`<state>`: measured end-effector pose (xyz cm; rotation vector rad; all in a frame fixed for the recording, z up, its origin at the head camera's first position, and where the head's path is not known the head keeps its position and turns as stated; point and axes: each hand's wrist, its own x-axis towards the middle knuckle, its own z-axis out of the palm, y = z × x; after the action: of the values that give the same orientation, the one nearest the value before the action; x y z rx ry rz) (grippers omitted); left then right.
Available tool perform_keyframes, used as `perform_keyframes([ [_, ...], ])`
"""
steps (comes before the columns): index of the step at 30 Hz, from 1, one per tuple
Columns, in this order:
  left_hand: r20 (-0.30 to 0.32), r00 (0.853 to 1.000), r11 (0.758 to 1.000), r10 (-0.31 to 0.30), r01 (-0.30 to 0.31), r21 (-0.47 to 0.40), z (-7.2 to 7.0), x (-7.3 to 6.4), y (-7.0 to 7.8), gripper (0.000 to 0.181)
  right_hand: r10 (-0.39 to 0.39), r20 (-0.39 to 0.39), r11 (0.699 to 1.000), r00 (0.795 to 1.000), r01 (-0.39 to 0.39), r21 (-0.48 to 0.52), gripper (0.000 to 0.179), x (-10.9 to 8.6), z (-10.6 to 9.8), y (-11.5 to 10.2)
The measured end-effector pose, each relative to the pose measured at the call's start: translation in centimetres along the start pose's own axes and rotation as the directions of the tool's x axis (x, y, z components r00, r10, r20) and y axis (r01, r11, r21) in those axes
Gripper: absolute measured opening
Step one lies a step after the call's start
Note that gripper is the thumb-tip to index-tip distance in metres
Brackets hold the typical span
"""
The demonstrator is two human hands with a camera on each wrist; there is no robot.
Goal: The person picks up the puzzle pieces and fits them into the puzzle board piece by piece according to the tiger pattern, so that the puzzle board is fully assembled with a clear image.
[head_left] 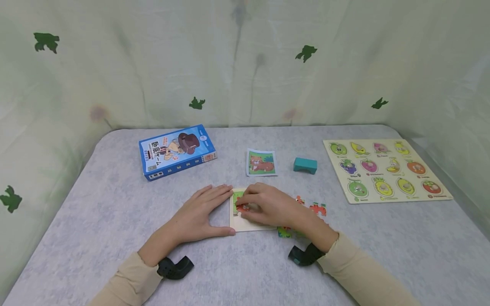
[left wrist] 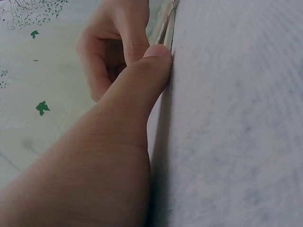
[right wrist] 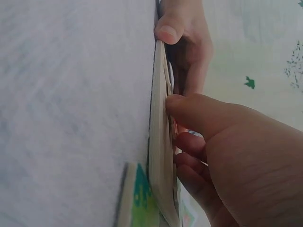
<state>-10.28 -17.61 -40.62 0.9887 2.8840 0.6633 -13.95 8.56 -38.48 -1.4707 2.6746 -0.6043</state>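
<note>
Between both hands I see the puzzle board point(head_left: 250, 225), edged by the left hand point(head_left: 194, 217), fingers straight and spread, probably against sliding; the right hand point(head_left: 269, 206) pinches a red piece point(head_left: 243, 208) over it, loose pieces point(head_left: 284, 232) within easy reach.

Head view: the right hand point(head_left: 266, 206) is pinching a red piece point(head_left: 242, 208), its fingers covering much of that outline; hand and forearm are also hiding parts of the wooden tray point(head_left: 249, 225) and some loose puzzle pieces point(head_left: 318, 208). Captions on the fruit board point(head_left: 370, 180) are appearing too small to read, and both sleeves point(head_left: 128, 278) are running out of frame. Left wrist view: the left hand point(left wrist: 125, 111) is blocking part of the tray. Right wrist view: a green piece point(right wrist: 144, 203) is blurring, the lower edge cutting it off.
</note>
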Motion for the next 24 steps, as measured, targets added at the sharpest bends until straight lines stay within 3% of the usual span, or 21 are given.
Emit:
perform_keyframes([
  [9, 0.006, 1.000, 1.000, 0.005, -0.005, -0.004, -0.19, -0.07, 0.12, 0.102, -0.005, -0.023, 1.000, 1.000, 0.006, 0.012, 0.026, -0.17, 0.04, -0.39],
  [24, -0.013, 1.000, 1.000, 0.011, -0.011, -0.010, 0.15, -0.03, -0.20, 0.101, 0.062, -0.009, 0.998, 0.998, -0.062, 0.034, 0.028, -0.25, 0.12, -0.87],
])
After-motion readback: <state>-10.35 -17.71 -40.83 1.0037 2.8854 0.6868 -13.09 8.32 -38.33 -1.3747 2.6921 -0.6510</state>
